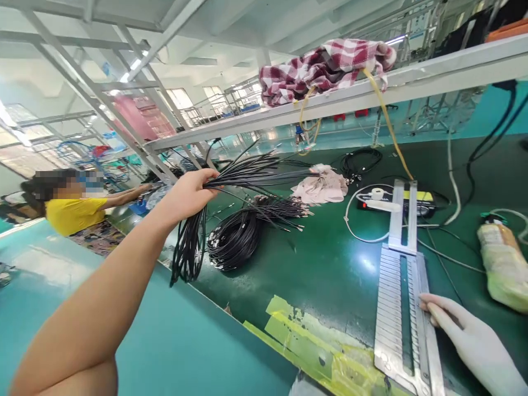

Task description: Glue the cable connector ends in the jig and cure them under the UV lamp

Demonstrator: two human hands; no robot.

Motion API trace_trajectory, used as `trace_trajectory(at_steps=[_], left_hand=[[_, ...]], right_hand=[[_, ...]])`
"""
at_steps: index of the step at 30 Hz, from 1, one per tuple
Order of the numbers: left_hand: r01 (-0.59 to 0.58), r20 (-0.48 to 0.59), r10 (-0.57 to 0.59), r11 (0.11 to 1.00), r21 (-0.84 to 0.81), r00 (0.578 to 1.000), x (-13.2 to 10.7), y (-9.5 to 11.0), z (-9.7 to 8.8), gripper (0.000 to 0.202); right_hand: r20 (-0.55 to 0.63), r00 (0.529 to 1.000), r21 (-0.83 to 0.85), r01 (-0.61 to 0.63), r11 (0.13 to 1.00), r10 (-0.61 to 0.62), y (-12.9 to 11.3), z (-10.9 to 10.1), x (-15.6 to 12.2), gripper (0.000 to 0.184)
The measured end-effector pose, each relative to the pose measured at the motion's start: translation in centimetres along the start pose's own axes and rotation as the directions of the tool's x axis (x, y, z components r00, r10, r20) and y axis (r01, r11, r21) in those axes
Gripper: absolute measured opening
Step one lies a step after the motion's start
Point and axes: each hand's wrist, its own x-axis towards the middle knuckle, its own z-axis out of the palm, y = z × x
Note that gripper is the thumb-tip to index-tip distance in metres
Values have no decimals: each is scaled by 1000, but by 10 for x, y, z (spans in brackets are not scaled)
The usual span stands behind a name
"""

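My left hand (188, 193) is raised and closed around a bundle of thin black cables (251, 171); their ends fan out to the right and the rest hangs down in a loop below my fist. Just beneath lies a coiled heap of black cables (235, 239) on the green table (330, 264). My right hand (474, 344), in a white glove, rests with fingers stretched on the right edge of a slotted metal jig (398, 308) near the table's front.
A pink cloth (322, 186), a tape roll (377, 193), a black device (416, 206) and a wrapped bottle (501, 258) lie on the table. A plaid cloth (325, 69) sits on the overhead shelf. A person in yellow (74, 212) works at left. Yellow tape (305, 335) marks the front edge.
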Motion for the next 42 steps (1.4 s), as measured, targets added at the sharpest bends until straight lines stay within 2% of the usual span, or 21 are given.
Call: trace_trajectory(at_steps=[3,6,9,12,14,15,17,19,22,24,28,30,31,32,33,35,36,37,38,39,42], left_hand=[[-232,110,265,941,-247,958,-27,68,-1,32],[-255,370,405,884,-391,836,-44,135,24,29],[-326,538,575,808,-491,616,-51,184,87,31],[-412,531,768,640,-649,356,-53,211,165,25],[-434,518,813,582,-688,268,-50,219,205,20],[-441,510,824,565,-697,248,-46,220,218,17],[-447,492,837,545,-709,241,-31,217,231,16],[-439,475,838,545,-714,269,-11,210,233,21],[-417,466,804,591,-690,369,19,200,237,32],[-409,475,758,645,-645,447,31,200,250,34],[-401,509,603,794,-458,614,28,213,292,32],[-401,481,535,843,-358,695,17,222,309,31],[-411,455,522,851,-327,721,11,228,315,31],[-431,428,530,847,-311,732,4,234,319,33],[-462,404,556,830,-312,726,-3,241,321,37],[-541,366,644,764,-351,672,-18,256,322,51],[-577,351,690,722,-382,633,-25,264,321,61],[-604,337,731,681,-415,593,-30,271,320,70],[-619,327,762,646,-446,559,-34,277,318,74],[-623,324,783,620,-476,531,-35,283,316,73],[-587,342,812,580,-565,473,-22,289,304,41]], right_hand=[[85,988,139,-141,980,130,-11,-7,1,48],[-15,983,337,-165,927,180,-25,-13,1,52],[-108,969,505,-139,852,222,-32,-19,1,53],[-183,952,548,-110,829,247,-26,-25,2,56],[-208,943,554,-106,826,261,-20,-28,3,58],[-213,941,556,-105,824,263,-17,-30,3,58],[-214,942,558,-101,824,260,-15,-30,5,57],[-206,947,556,-94,826,247,-17,-29,7,55],[-219,950,551,-68,832,222,-24,-27,11,49],[-276,938,543,-29,839,211,-28,-28,12,44],[-515,838,487,111,866,183,-45,-39,-7,35],[-540,841,375,206,904,32,-68,-40,-26,31],[-464,875,260,283,923,-137,-83,-38,-35,28],[-225,907,136,390,911,-355,-100,-32,-44,28],[69,860,35,505,863,-506,-120,-25,-51,32],[469,636,-32,706,708,-613,-158,-3,-56,33],[568,533,-35,777,629,-627,-175,10,-54,37],[617,468,-42,822,567,-633,-189,23,-50,42],[640,434,-63,853,519,-635,-199,36,-45,47],[645,427,-97,868,487,-634,-206,47,-39,49],[643,473,-207,865,458,-603,-212,73,-19,52]])
